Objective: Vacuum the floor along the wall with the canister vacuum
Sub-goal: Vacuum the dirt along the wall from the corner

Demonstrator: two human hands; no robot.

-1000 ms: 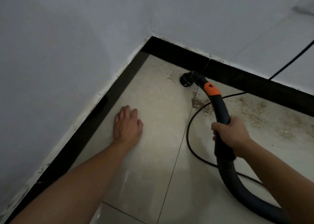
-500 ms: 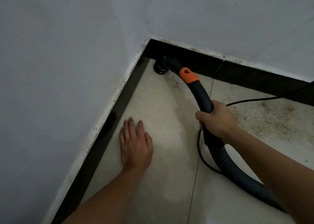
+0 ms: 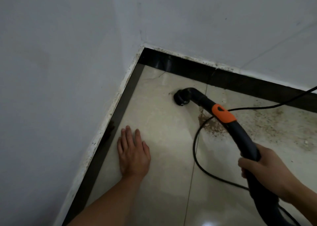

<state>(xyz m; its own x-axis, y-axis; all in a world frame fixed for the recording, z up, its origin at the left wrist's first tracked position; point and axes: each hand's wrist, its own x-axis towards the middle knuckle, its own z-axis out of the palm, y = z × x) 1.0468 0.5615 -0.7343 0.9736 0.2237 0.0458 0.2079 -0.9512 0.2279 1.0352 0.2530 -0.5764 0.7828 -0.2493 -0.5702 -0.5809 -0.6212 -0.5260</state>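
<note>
While the nozzle (image 3: pixel 181 97) sits mouth-down on the floor (image 3: pixel 163 174) near the corner, just off the back skirting (image 3: pixel 240 81), right hand (image 3: pixel 264 171) is wrapped round the hose handle (image 3: pixel 240 136). Left hand (image 3: pixel 133 157) lies flat on the tile, fingers straight, beside the side skirting. Judgement: keep the mouth flush and drag it slowly right over the brown dirt (image 3: pixel 211 124). Cord (image 3: pixel 195 150) loops across that patch and may snag; shift it first. Open tile lies rightward; the corner closes off the left

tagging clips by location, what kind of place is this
Probably the corner of an indoor room, maybe a home: white painted walls, black skirting, glossy beige floor tiles with gritty dirt, and a vacuum hose.
</note>
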